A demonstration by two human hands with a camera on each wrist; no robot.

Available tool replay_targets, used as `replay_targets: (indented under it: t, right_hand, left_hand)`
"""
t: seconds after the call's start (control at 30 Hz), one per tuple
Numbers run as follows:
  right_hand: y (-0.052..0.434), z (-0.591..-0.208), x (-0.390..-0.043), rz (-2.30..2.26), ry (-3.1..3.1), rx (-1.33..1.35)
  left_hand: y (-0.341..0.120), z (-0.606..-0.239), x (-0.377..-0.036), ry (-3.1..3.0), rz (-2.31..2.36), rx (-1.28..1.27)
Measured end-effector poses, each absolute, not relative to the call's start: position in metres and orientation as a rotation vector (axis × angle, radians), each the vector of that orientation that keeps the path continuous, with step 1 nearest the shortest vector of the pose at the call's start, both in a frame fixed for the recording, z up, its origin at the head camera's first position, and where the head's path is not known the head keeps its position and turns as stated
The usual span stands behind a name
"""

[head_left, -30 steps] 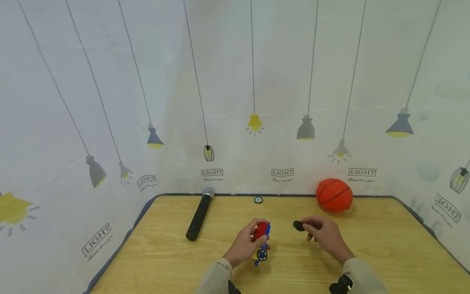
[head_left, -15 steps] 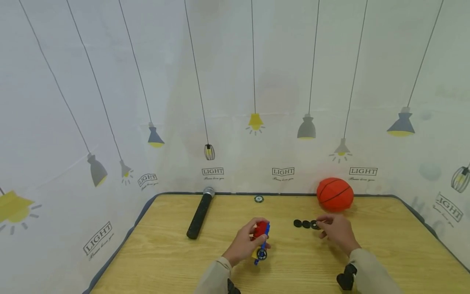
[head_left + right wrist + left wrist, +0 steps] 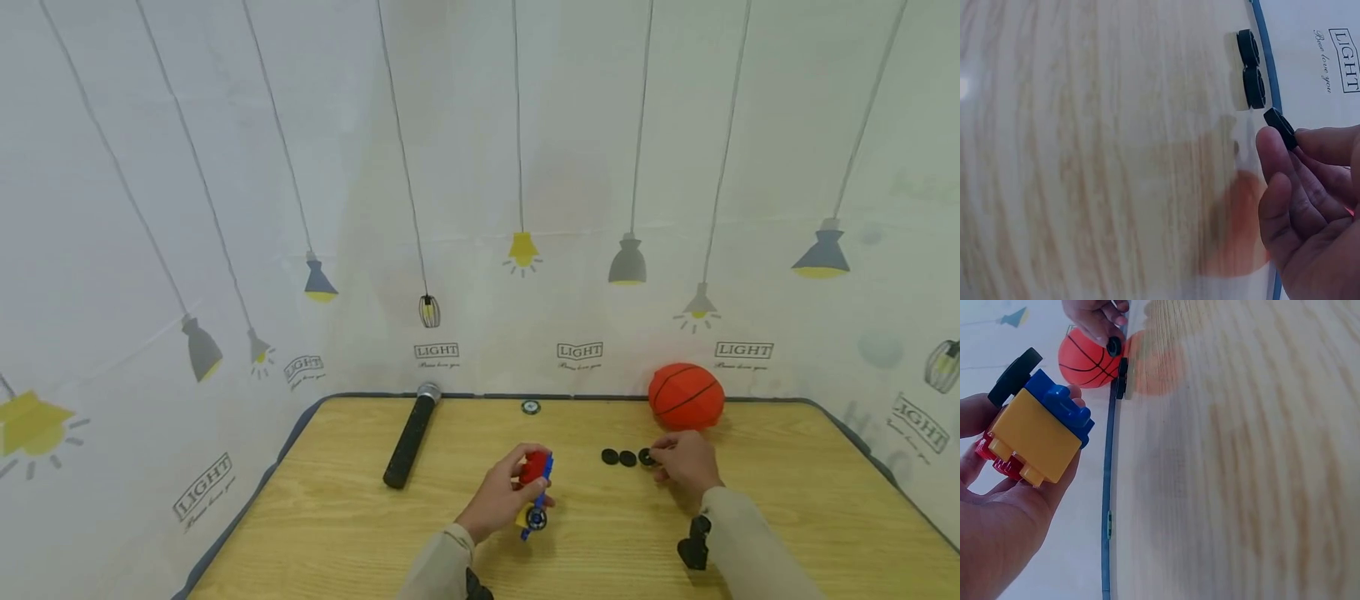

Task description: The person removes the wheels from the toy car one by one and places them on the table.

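Observation:
In the head view my left hand grips a small toy car built of red, yellow and blue plastic blocks, held above the table. A black wheel sits on the car's near side. Toward the right, my right hand pinches a loose black wheel between thumb and fingertips, tilted. Two more black wheels, one and another, lie flat side by side on the table just left of it. The car's far side is hidden by the left fingers.
A red ball with black lines is at the table's back right. At the left lies a black microphone with a silver head. A small round chip is near the back edge of the wooden table. A lamp-printed backdrop surrounds it.
My right hand has shifted right from the two flat wheels, which now show fully, and a pinched third wheel has come into sight. My left hand still holds the toy car in place.

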State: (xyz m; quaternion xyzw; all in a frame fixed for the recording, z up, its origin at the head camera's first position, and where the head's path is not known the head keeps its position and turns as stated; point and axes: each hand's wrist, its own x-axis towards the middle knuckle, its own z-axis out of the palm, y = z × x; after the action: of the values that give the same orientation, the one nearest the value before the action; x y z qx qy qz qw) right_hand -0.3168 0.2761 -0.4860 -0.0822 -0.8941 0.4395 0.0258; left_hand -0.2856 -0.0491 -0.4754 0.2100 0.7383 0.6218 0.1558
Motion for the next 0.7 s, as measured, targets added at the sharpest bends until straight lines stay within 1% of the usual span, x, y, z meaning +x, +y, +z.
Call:
replay_targets:
  t: [0.7]
  right_hand:
    - [0.274,-0.498,-0.323,1.152,-2.761,-0.208]
  left_hand:
    - [-0.048,-0.475,-0.286,2.091,1.801,0.59]
